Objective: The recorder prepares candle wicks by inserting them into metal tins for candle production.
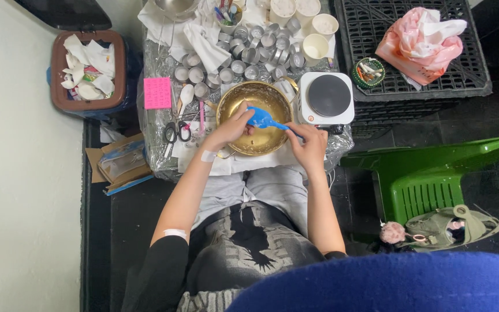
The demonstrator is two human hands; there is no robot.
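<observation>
A brass bowl (264,95) stands on the foil-covered table (163,147) right in front of me. Over it I hold a blue spatula (263,119). My right hand (308,143) grips its handle at the bowl's right rim. My left hand (233,127) reaches in from the bowl's left edge, and its fingers touch the spatula's blade. What is inside the bowl is hard to tell.
A white single hot plate (326,98) sits right of the bowl. Behind are several small metal tins (249,55) and white cups (315,46). Scissors (175,132), a pink note pad (157,92) and a spoon (185,97) lie left. A bin (88,70), black crate (411,86) and green chair (428,173) surround the table.
</observation>
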